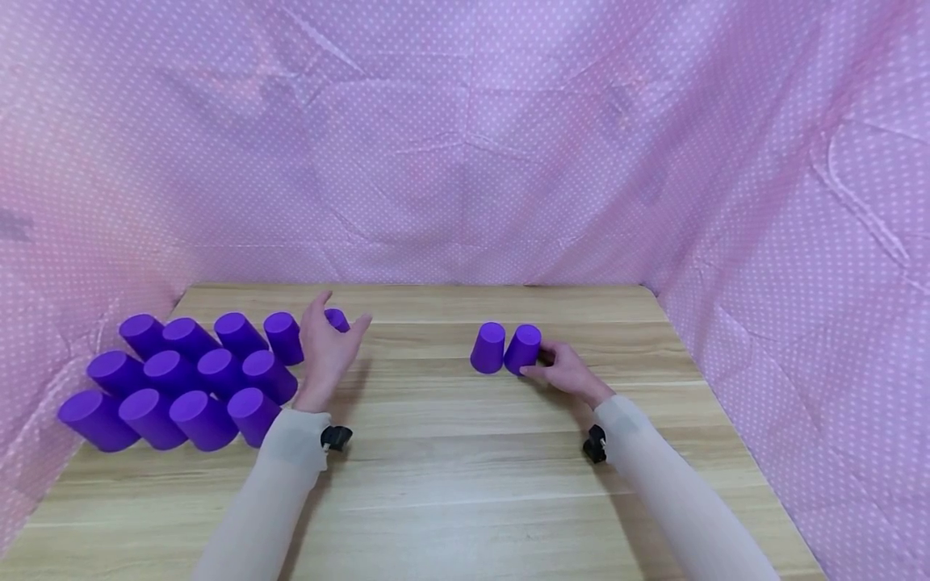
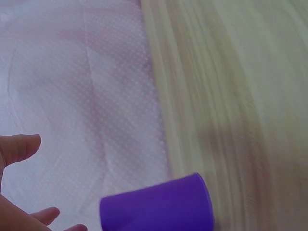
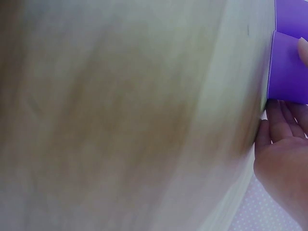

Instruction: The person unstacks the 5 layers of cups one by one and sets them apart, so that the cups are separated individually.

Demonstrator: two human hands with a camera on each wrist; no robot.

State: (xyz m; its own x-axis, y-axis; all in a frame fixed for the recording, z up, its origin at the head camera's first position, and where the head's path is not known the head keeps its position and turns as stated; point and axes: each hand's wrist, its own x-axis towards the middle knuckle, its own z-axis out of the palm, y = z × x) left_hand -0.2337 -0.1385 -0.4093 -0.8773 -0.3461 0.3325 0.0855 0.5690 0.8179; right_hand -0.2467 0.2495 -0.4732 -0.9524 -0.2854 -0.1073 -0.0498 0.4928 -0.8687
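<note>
Two purple cups stand upside down side by side, a left one (image 1: 487, 349) and a right one (image 1: 522, 349). My right hand (image 1: 569, 373) holds the right cup from its right side, the thumb across its near face and the fingers behind. In the right wrist view that cup (image 3: 288, 70) sits against its neighbour. Over at the left, my left hand (image 1: 328, 347) is raised with thumb and fingers spread apart. Just beyond it a single purple cup (image 1: 337, 318) is partly hidden by the hand. The left wrist view shows that cup (image 2: 159, 207) apart from the fingers.
Rows of upside-down purple cups (image 1: 171, 371) fill the left side of the wooden table (image 1: 436, 500), close to the left hand and forearm. Pink dotted cloth (image 1: 465, 177) hangs behind the table and along both sides.
</note>
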